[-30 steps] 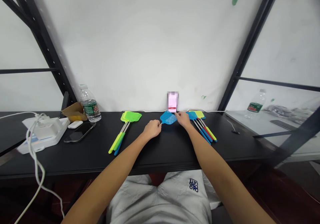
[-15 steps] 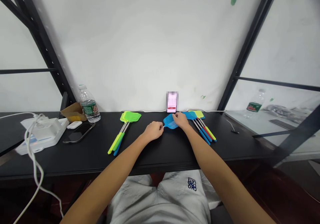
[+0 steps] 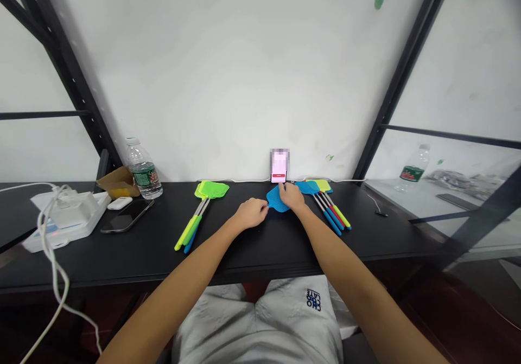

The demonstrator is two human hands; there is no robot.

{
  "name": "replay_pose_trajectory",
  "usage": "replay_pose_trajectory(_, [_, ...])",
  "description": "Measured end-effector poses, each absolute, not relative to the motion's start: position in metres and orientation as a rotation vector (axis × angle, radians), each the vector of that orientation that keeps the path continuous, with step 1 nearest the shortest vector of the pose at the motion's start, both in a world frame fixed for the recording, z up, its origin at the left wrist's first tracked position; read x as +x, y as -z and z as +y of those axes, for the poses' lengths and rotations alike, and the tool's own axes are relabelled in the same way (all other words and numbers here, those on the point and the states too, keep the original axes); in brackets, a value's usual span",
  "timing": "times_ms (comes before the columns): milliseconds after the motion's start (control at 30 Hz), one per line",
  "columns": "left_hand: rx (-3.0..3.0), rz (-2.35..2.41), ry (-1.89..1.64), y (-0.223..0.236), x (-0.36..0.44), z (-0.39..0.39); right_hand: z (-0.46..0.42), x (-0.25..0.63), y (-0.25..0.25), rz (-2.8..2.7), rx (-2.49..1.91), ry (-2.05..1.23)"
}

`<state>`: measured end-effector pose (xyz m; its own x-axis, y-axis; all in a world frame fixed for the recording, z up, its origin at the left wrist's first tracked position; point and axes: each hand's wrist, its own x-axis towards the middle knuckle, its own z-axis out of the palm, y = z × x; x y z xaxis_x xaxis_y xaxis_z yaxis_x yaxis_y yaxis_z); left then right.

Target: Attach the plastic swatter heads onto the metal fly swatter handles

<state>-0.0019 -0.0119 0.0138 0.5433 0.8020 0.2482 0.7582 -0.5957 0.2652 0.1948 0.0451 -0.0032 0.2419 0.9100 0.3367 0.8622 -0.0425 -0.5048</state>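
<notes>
Between my hands a blue fly swatter [image 3: 277, 200] is held low over the black table, its mesh head towards the right. My left hand [image 3: 253, 213] is closed around its handle end, right by the neck, so the handle is mostly hidden. My right hand [image 3: 291, 195] grips the far edge of the head, thumb and fingers pressed together. To the left lies a group of fly swatters [image 3: 214, 190] with green, yellow-green and blue handles. Right of my hands another group of fly swatters [image 3: 308, 187] lies fanned, with blue, red and yellow-green handles.
A phone [image 3: 279, 167] with a lit screen leans on the wall. At left are a water bottle [image 3: 147, 177], a cardboard box [image 3: 118, 182], a dark phone [image 3: 127, 216], a white earphone case [image 3: 119, 203] and a white power strip [image 3: 67, 228] with cables. A glass panel stands at right.
The blue swatter's head has tilted slightly between my hands. Both hands keep their hold and have barely moved; the view has shifted a little.
</notes>
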Motion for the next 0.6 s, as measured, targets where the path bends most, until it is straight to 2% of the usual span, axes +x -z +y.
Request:
replay_pose_trajectory(300, [2.559, 1.186, -0.684, -0.016, 0.005, -0.009, 0.045, 0.192, -0.005, -1.477, -1.805, 0.085])
replay_pose_trajectory(467, [2.51, 1.254, -0.661, -0.013, 0.0, -0.006, 0.047, 0.219, -0.007, -1.285, -1.873, 0.123])
replay_pose_trajectory(600, [2.497, 1.368, -0.61, -0.014, -0.003, -0.007, 0.049, 0.235, -0.002, -1.399, -1.944, 0.073])
